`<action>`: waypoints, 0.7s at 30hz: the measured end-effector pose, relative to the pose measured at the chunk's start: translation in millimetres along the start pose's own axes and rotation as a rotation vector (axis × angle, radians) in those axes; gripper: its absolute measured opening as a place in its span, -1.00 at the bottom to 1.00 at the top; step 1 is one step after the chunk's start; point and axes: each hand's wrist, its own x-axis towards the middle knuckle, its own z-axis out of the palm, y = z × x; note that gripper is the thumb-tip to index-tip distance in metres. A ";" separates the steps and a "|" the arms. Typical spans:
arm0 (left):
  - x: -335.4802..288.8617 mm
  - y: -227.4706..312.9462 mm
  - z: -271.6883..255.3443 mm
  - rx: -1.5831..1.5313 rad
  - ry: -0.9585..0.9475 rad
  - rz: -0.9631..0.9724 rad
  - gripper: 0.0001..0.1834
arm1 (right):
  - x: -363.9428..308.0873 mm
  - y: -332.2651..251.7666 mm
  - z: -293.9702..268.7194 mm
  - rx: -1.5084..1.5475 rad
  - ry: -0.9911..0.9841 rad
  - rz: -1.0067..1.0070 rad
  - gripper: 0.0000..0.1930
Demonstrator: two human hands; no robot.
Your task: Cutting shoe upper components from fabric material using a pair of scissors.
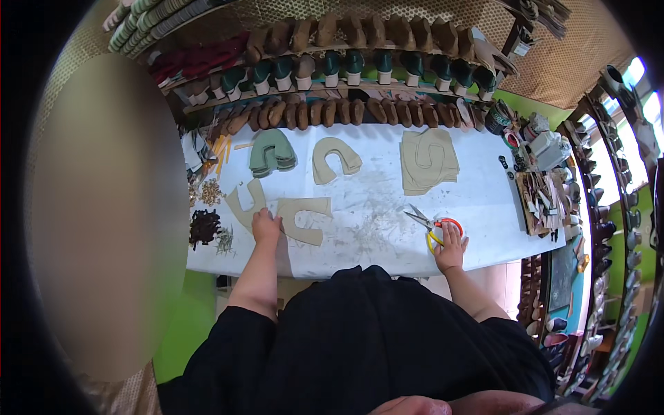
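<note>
- We see the left hand (265, 226) lying flat, fingers spread and released, pressing on a tan U-shaped shoe upper piece (306, 216) near the front left of the white worktable (366, 207)
- A second tan cut piece (247, 203) lies just beside it, touching or overlapping it
- We find the right hand (450, 247) resting on the handles of the red-and-yellow scissors (432, 224) at the table's front right; fingers lie over the loops, grasp uncertain
- Further back lie green pieces (272, 152) and stacked tan pieces (429, 160)
</note>
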 end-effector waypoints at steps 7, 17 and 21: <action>-31.7 -10.9 14.6 0.204 -0.230 0.739 -0.20 | 2.1 -1.1 1.8 0.009 -0.005 -0.014 -0.21; -33.2 -37.1 27.7 0.355 -0.180 0.955 -0.54 | 2.4 -0.5 3.6 0.008 0.017 -0.027 -0.21; -32.9 -37.9 37.1 0.371 -0.118 0.988 -0.58 | 1.1 -2.0 1.0 0.017 0.020 -0.027 -0.22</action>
